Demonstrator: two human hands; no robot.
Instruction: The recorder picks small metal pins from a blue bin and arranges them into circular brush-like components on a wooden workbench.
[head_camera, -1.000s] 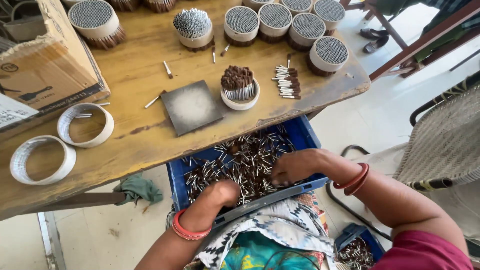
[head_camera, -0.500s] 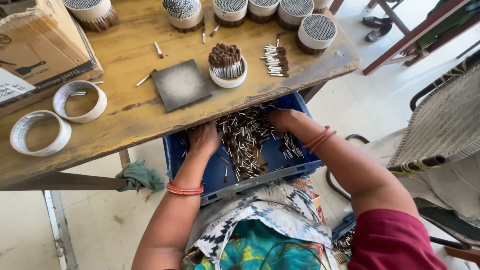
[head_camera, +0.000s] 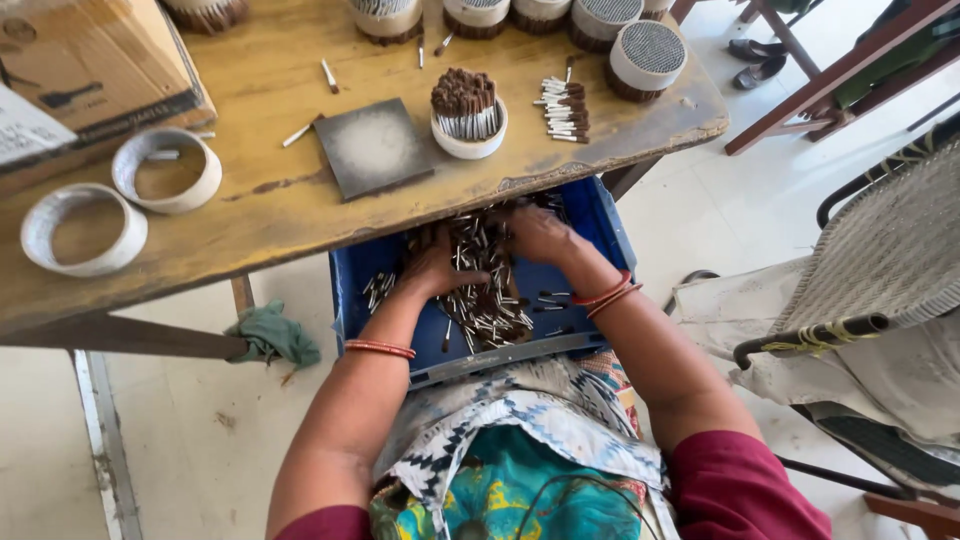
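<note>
Worn yellowish wooden table (head_camera: 250, 215) with a chipped edge, pale tiled floor (head_camera: 180, 440) in daylight, green rag (head_camera: 275, 338) by the table leg, woven chair (head_camera: 880, 260) at right, sandals (head_camera: 755, 50) beyond

Fingertips of both hands buried in sticks (head_camera: 480, 290) (grip unreadable); top-row bundles (head_camera: 480, 15) cropped by edge.

Premises: a small hand-assembly workshop, informal in character; a worn wooden counter (head_camera: 250, 215) carries round bundles of packed sticks (head_camera: 648, 55), a white cup of brown-tipped sticks (head_camera: 468, 115), empty white rings (head_camera: 165, 170) and a grey slab (head_camera: 373, 147); a blue crate (head_camera: 480, 345) of loose sticks sits below; cardboard box (head_camera: 80, 75) at the edge; bare pale floor (head_camera: 200, 440).
</note>
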